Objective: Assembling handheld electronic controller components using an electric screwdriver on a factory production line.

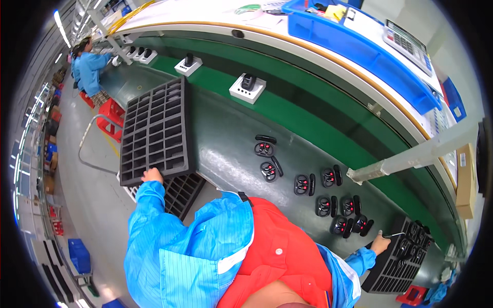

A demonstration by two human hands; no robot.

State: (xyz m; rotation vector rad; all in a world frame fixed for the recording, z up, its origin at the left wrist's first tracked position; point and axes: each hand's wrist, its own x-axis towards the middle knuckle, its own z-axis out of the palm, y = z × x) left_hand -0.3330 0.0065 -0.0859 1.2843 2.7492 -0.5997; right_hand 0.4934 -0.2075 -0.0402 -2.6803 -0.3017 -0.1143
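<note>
My left hand grips the near edge of a black compartment tray, whose visible cells look bare. A second black tray lies lower, beneath it. On the right, my right hand is closed around a thin, pale, rod-like tool; its kind is too small to tell. This hand is beside another black tray, which carries several black earbud cases at its far end. Between my hands, several open black earbud cases lie on the dark green bench, showing small red lights.
White socket blocks with black plugs line the bench's back. Above runs a shelf with a blue bin and a calculator-like device. A pale post crosses at right. A person in blue works far left near red stools.
</note>
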